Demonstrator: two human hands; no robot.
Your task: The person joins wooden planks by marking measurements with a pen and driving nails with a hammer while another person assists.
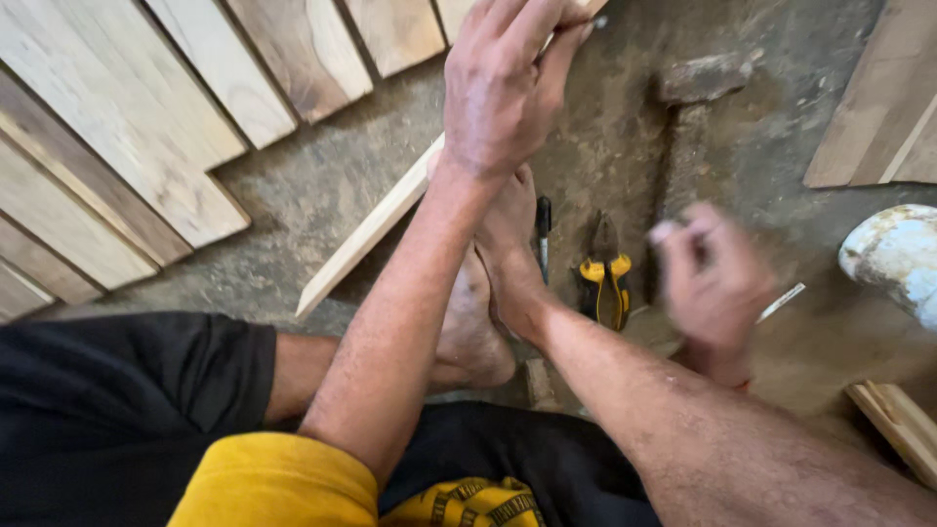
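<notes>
While the left hand (503,93) pinches the upper end of a thin wooden strip (366,234) slanting over the dirt floor (312,185), the blurred right hand (712,283) is curled beside yellow-handled pliers (607,283). Whether it holds anything cannot be told, and no finished work shows on the strip.

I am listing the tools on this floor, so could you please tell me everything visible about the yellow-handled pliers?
The pliers lie flat on the dusty concrete floor, dark metal jaws shut and pointing away from the person, yellow grips with black trim toward them. A dark pen-like tool lies just to one side, beside the bare foot. The blurred right hand hovers close by; no hand touches them.
</notes>
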